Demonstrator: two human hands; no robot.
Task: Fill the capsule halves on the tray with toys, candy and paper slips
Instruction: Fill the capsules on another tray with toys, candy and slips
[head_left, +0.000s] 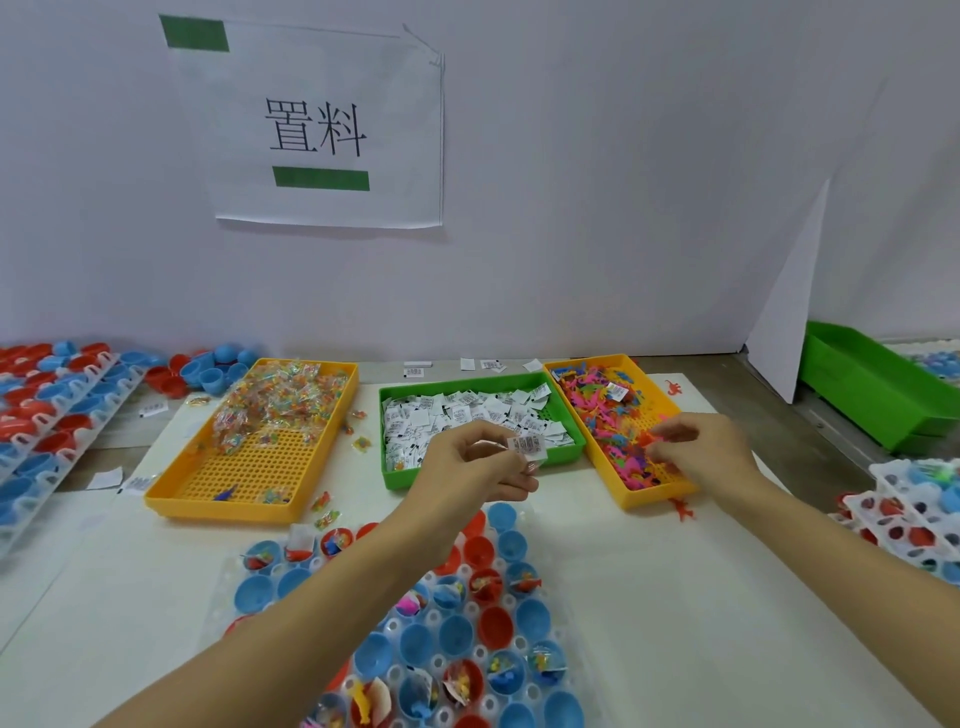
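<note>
At a tabletop (649, 597), the left hand (478, 467) pinches a paper slip (527, 448) over the near edge of the green bin (488, 475) of slips. The right hand (701, 447) reaches into the yellow bin (639, 496) of toys (602, 415), its grip closed on an orange one (649, 440). A third bin (208, 501) at left holds candy (275, 402). Below the forearms sits the tray (582, 665) of red and blue capsule halves (457, 631), some filled, others bare.
</note>
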